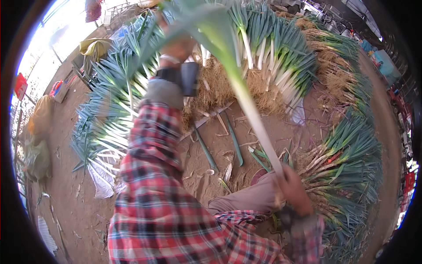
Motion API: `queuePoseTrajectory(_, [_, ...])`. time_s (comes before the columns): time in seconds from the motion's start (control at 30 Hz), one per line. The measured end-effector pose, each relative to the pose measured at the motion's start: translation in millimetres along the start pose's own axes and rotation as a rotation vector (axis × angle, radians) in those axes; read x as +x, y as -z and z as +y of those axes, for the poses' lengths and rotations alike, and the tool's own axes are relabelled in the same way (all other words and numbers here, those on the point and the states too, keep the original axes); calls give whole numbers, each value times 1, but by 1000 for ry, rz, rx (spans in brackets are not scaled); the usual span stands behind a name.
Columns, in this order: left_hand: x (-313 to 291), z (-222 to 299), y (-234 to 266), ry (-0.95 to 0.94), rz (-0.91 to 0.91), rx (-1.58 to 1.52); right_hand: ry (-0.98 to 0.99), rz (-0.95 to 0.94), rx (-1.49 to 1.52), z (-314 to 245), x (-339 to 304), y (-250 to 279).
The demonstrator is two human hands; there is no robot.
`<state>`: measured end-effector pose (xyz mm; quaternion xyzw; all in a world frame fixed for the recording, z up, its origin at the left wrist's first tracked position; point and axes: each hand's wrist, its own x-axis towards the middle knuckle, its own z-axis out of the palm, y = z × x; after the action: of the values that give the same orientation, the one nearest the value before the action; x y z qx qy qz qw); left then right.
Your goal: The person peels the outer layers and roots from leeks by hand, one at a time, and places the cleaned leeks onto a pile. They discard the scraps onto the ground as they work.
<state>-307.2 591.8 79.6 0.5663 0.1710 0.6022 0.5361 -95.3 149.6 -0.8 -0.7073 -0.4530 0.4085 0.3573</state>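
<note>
Across the brown earth floor (83,220), a wide arc of green-leaved, white-shafted leeks (114,88) lies around the work position, shafts and tan fibrous roots toward the person and leaves outward. A smaller heap of green leeks with dull, soil-stained shafts (351,163) occupies the right side. The single long leek with a white shaft and broad green leaves (241,90) is raised above the floor, in front of the body. Its long axis slants: the pale root end points down, rightward and toward the person; the leaf end points up, away and leftward, with the leaves arching over to the left. The right hand (293,189) is closed around the pale lower end. The left hand (176,46) is beneath the blurred leaves; whether it grips anything cannot be told. The step in hand appears to be handling this one stalk. The next move probably calls for a firm lower grip while the leaf end clears the arc. Narrow dark-green leaf pieces (233,141) lie centrally on the floor.
</note>
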Motion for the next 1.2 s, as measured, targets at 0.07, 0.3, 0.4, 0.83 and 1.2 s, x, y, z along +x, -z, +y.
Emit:
queuePoseTrajectory(0.07, [-38, -21, 44, 300, 412, -330, 324, 58, -66, -48, 77, -36])
queuePoseTrajectory(0.3, [-331, -213, 186, 1172, 471, -639, 320, 229, -375, -19, 48, 17])
queuePoseTrajectory(0.4, [-350, -244, 223, 1101, 175, -836, 17, 411, -257, 43, -25, 65])
queuePoseTrajectory(0.83, [-282, -172, -521, 951, -1056, -36, -587, 941, 530, 311, -220, 93])
queuePoseTrajectory(1.2, [-589, -416, -601, 835, -1649, 589, -594, 1116, 918, 478, -204, 177])
